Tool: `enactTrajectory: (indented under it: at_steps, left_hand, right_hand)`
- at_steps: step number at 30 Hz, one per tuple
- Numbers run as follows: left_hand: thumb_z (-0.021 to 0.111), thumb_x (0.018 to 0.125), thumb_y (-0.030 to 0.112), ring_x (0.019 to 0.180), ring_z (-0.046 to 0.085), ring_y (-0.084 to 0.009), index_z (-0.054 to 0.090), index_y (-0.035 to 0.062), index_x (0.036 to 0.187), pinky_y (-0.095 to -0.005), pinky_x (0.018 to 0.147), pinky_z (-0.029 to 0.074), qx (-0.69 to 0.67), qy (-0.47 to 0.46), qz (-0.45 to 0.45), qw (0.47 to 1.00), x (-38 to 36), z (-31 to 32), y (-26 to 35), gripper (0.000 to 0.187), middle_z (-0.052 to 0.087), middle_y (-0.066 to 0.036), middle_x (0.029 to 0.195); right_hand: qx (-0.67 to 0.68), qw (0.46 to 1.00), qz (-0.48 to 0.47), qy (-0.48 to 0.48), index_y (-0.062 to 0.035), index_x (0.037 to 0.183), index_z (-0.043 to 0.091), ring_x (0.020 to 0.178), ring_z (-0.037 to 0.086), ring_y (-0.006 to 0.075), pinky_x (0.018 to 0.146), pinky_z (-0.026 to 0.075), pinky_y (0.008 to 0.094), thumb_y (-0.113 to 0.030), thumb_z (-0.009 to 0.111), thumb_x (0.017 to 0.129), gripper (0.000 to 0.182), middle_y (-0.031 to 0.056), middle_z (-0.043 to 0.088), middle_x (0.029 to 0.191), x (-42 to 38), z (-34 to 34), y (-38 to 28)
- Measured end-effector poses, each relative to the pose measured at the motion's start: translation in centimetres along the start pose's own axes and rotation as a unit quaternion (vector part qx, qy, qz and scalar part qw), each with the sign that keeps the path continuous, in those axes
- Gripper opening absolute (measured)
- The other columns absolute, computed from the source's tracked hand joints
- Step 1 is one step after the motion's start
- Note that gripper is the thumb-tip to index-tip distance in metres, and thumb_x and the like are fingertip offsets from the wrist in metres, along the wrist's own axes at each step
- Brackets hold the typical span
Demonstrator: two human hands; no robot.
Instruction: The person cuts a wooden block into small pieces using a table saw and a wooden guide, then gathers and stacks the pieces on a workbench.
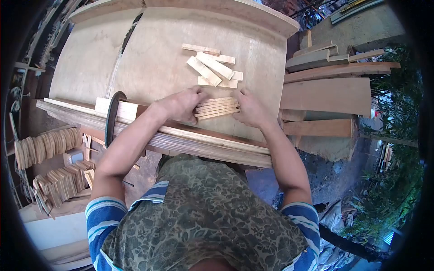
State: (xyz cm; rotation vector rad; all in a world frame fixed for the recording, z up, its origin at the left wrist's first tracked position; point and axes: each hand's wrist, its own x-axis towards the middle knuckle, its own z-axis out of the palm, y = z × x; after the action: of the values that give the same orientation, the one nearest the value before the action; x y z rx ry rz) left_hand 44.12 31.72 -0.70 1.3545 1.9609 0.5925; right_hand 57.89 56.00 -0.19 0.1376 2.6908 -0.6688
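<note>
Between my two hands sits a row of thin wooden strips (218,107), packed side by side on the plywood tabletop (158,58). My left hand (184,105) is closed around their left ends. At the right ends, my right hand (249,107) grips with its fingers and thumb bent. Just beyond the row lies a loose heap of short wooden pieces (214,66), several of them crossing each other at angles. Parts of the strip ends are covered by my fingers.
A saw blade (131,32) stands up through a slot at the tabletop's far left. A dark curved clamp (111,118) and a wood block (128,111) sit at the front edge. Boards (327,95) lie to the right. Stacked wooden pieces (58,183) are at lower left.
</note>
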Motion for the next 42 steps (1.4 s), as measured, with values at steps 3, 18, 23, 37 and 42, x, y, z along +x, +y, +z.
enactTrajectory:
  at_steps: [3,18,23,37,42]
  left_hand:
    - [0.087,0.073,0.006,0.114,0.069,-0.0353,0.057,0.0025,0.141,-0.0423,0.092,0.06,0.048,-0.005,-0.042,0.998,-0.3,-0.5,0.4,0.074,0.065,-0.018,0.126]
    - [0.091,0.074,0.026,0.103,0.071,-0.0363,0.066,0.0033,0.115,-0.0446,0.091,0.058,0.139,0.032,0.041,0.989,1.8,1.4,0.3,0.053,0.068,-0.016,0.108]
    - [0.092,0.073,0.028,0.104,0.07,-0.0365,0.067,0.0036,0.118,-0.0448,0.092,0.057,0.126,0.04,0.037,0.991,1.9,1.6,0.7,0.057,0.068,-0.016,0.109]
    - [0.091,0.073,0.017,0.105,0.07,-0.0372,0.068,0.0038,0.126,-0.0446,0.096,0.057,0.022,0.01,0.035,0.999,1.5,0.5,-0.1,0.059,0.071,-0.017,0.111]
    - [0.091,0.068,0.022,0.113,0.066,-0.0421,0.063,0.0035,0.134,-0.0481,0.097,0.056,0.039,0.034,0.099,0.994,1.2,0.8,-0.7,0.075,0.067,-0.022,0.121]
  right_hand:
    - [-0.007,1.0,0.002,0.005,-0.005,0.137,0.056,0.117,0.062,0.0436,0.1,0.053,0.0479,-0.012,0.084,0.078,0.066,0.024,0.059,0.125,-0.3,-0.2,0.1]
    - [0.029,0.994,0.01,0.104,0.0041,0.149,0.044,0.105,0.069,0.0396,0.093,0.057,0.047,-0.008,0.08,0.082,0.077,0.0247,0.069,0.118,-2.3,-0.2,0.6]
    - [0.014,0.995,0.035,0.094,0.0059,0.155,0.036,0.106,0.072,0.0385,0.093,0.057,0.0462,-0.007,0.078,0.084,0.083,0.0265,0.069,0.126,-2.8,0.2,0.3]
    - [0.002,0.998,-0.009,0.059,-0.0035,0.145,0.046,0.1,0.068,0.0386,0.087,0.055,0.0486,-0.013,0.081,0.084,0.071,0.0165,0.07,0.105,-4.8,-1.0,1.0]
    - [-0.038,0.997,-0.02,0.062,-0.0046,0.145,0.046,0.101,0.068,0.0383,0.086,0.055,0.0488,-0.015,0.082,0.083,0.072,0.0157,0.07,0.106,-4.6,-0.9,1.3]
